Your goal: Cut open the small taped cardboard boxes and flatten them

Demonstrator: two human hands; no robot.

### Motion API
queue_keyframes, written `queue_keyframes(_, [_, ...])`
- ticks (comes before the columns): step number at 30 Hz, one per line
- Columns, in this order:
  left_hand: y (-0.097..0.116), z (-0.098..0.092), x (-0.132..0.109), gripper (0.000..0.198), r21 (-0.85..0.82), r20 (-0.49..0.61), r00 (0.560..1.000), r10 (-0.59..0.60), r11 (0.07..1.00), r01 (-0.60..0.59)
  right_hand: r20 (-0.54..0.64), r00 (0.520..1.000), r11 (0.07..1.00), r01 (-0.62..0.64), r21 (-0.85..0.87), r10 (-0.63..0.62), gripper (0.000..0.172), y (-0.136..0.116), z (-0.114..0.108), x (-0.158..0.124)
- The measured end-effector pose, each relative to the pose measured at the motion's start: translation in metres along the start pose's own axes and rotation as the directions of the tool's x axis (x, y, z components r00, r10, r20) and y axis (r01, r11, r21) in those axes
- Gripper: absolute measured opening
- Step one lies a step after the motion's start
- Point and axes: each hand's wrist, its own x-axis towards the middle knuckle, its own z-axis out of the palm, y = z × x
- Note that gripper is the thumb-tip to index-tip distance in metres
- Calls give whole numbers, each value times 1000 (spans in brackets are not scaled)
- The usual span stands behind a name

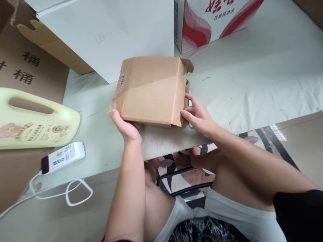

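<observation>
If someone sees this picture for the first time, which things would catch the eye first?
Probably the brown cardboard box at the centre, with the left hand at its near left corner and the right hand at its flapped right end. Next might come the pale yellow handled bottle at the left edge and the red-and-white drinking-water carton at the top.

Both hands point(199, 116) hold a brown cardboard box point(152, 89) at opposite ends near a white box point(141, 28).
</observation>
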Motion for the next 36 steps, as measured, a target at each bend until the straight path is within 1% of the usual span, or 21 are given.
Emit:
queue_keyframes(4, [2, 0, -1, 61, -7, 10, 1000, -7, 1000, 7, 2, 1000, 1000, 12, -11, -12, 75, 2, -1, 0])
queue_keyframes(9, [4, 2, -3, 54, -56, -1, 999, -34, 998, 34, 9, 999, 999, 32, -25, -32, 73, 4, 1, 1])
queue_keyframes(14, [3, 4, -3, 53, -59, -8, 997, -70, 996, 70, 21, 1000, 997, 7, -80, -5, 76, 6, 3, 1])
queue_keyframes(18, [3, 7, -4, 55, -50, 9, 997, -82, 995, 82, 35, 999, 991, 25, -134, -21, 76, 6, 5, 1])
queue_keyframes(23, [5, 9, -4, 56, -55, -37, 992, -124, 991, 121, 29, 998, 981, 54, -187, -49, 71, 4, 5, 1])
queue_keyframes(28, [7, 10, -6, 54, -116, -45, 990, -137, 985, 131, 31, 999, 982, 43, -183, -38, 75, 4, 4, 1])
queue_keyframes(36, [9, 12, -5, 51, -128, -78, 984, -162, 980, 151, 26, 999, 987, 40, -158, -36, 73, 7, 4, 1])
